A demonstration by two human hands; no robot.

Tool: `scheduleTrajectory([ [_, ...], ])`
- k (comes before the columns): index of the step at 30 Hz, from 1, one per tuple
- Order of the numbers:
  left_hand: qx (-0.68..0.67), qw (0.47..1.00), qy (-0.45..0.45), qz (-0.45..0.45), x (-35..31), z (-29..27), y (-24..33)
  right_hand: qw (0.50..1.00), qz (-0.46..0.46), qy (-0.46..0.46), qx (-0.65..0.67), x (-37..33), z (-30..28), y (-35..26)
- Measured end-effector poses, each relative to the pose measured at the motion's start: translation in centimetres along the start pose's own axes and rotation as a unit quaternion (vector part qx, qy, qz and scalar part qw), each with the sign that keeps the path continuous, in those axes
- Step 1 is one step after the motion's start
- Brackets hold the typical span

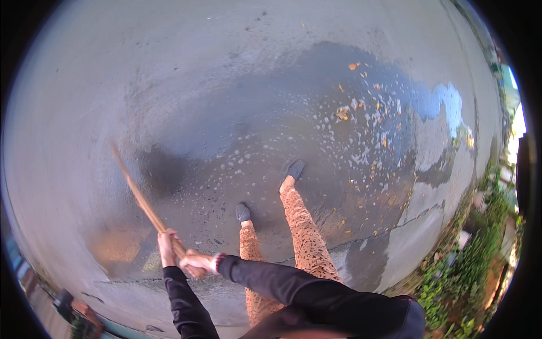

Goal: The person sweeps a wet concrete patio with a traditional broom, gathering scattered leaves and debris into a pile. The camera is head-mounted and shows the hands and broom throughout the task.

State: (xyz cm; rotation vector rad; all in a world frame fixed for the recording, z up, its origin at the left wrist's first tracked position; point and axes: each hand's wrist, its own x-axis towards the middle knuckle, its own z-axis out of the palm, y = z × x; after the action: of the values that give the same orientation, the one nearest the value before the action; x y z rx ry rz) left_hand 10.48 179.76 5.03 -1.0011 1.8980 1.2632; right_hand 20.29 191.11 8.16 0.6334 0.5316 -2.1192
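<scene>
Both my hands are closed around a long, light-brown wooden pole (pixel 141 200). My left hand (pixel 168 246) grips it farther along, fingers wrapped round the wood. My right hand (pixel 197 262) is closed around it near its lower end, close beside the left, with my right forearm crossing in front of my body. The pole slants up and left over the wet concrete. Its far end is smeared by motion, so I cannot tell what tool it belongs to.
A dark puddle (pixel 254 118) spreads around my feet in grey shoes (pixel 243 212). Foam and yellow leaves (pixel 342 113) lie in the water on the right. Green plants (pixel 463 282) border the concrete at the lower right. Dark objects (pixel 65 302) stand at the lower left edge.
</scene>
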Motion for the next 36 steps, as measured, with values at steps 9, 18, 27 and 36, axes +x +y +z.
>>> scheduleTrajectory([
  [9, 0.210, 0.962, -0.114, 0.131, -1.8, 35.9, -1.1, 0.952, -0.035, 0.153, 0.261, -19.5, -25.5, -9.5],
  [18, 0.371, 0.802, -0.466, -0.041, -32.1, 66.6, -13.6, 0.739, -0.287, 0.418, 0.444, -52.2, -29.8, -2.4],
  [27, 0.194, 0.848, -0.485, -0.091, -29.3, 59.7, 5.9, 0.773, -0.376, 0.470, 0.198, -43.2, -22.0, -13.9],
  [36, 0.274, 0.937, -0.208, 0.063, -12.2, 59.4, 19.4, 0.927, -0.249, 0.077, 0.269, -36.6, -30.5, -30.3],
])
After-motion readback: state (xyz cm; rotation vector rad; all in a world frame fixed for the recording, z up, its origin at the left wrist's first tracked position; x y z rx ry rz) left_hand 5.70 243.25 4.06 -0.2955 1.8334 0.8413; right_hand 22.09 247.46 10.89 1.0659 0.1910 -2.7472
